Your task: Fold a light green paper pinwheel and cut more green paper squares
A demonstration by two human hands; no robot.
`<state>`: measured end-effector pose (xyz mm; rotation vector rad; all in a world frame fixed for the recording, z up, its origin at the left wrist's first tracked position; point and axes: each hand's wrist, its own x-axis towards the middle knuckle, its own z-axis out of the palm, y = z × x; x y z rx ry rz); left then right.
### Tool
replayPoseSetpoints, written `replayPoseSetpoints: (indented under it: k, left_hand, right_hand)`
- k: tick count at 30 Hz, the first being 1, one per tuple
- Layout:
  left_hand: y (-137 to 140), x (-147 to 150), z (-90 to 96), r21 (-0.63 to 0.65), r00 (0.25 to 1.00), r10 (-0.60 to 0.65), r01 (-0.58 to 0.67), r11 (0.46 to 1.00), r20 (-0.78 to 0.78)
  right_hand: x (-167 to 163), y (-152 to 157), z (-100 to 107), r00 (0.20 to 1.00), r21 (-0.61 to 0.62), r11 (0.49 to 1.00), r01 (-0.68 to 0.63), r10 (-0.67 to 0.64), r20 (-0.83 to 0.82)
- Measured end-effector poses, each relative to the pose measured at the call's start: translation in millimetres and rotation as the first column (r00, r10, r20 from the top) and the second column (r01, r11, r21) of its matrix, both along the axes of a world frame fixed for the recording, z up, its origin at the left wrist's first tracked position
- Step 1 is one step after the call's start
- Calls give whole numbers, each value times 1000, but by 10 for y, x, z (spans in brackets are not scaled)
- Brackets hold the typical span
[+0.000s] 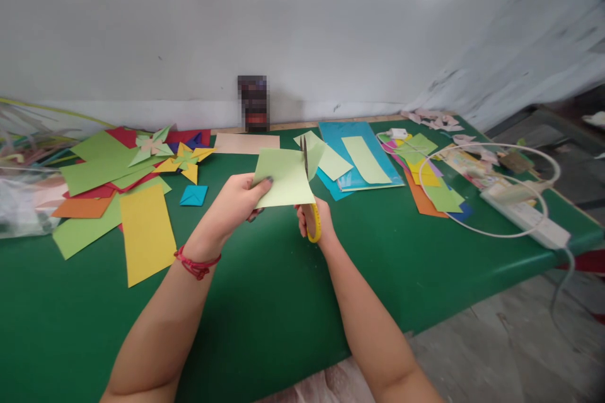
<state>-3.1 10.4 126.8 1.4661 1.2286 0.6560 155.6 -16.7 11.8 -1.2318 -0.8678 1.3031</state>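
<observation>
My left hand [248, 198] pinches a pale green sheet of paper [282, 175] at its left edge, thumb on top, and holds it above the table. With my right hand [322, 221] I grip yellow-handled scissors [314, 227], their blades pointing away from me. The dark blades [304, 156] stand at the sheet's right side, where a strip of the same pale green bends off to the right. Whether that strip is still joined to the sheet I cannot tell.
On the green table [265, 302], coloured papers [147, 233], folded paper stars [186, 160] and a small blue folded square [193, 195] lie left. A blue packet [378, 167] is behind my right hand. Farther right are a power strip [524, 214] and a looped white cable [543, 150].
</observation>
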Motion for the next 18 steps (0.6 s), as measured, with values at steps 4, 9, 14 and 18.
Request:
replayPoseSetpoints:
  k: [4, 9, 14, 18]
  left_hand:
    - [24, -4, 2, -18, 1000, 7, -8, 1000, -11]
    - [106, -81, 3, -17, 998, 57, -57, 998, -26]
    - [182, -156, -24, -3, 991, 122, -123, 992, -48]
    - [170, -105, -92, 8, 992, 106, -106, 994, -67]
  right_hand:
    - [-8, -12, 23, 999, -2, 1000, 18, -17, 39]
    - [-26, -2, 72, 997, -38, 999, 38, -35, 64]
    - [21, 66, 23, 993, -77, 992, 98, -93, 70]
    - [86, 107, -50, 987, -53, 995, 87, -79, 139]
